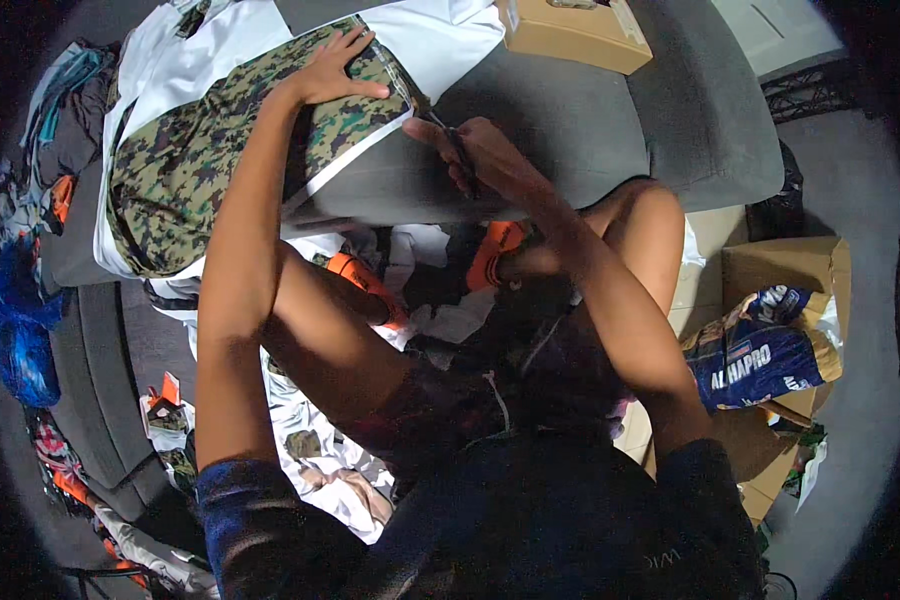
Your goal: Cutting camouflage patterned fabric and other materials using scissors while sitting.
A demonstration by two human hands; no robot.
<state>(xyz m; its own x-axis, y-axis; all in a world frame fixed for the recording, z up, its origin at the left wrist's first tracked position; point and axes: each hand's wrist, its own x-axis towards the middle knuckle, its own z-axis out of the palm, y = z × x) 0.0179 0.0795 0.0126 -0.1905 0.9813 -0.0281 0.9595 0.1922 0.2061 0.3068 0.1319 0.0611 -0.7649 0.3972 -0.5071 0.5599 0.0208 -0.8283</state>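
Camouflage fabric [190,170] is lying on the grey sofa [560,120], with white cloth [455,45] showing around it, its broad middle looking whole. The left hand [330,75] is pressing it near the right edge, fingers spread, while the right hand [485,155] is gripping dark scissors [460,152] beside that edge; work there seems to be progressing, though how much is cut or left cannot be told.

Left hand [330,76] on camouflage fabric [185,165], right hand [488,152] holding scissors [461,152]
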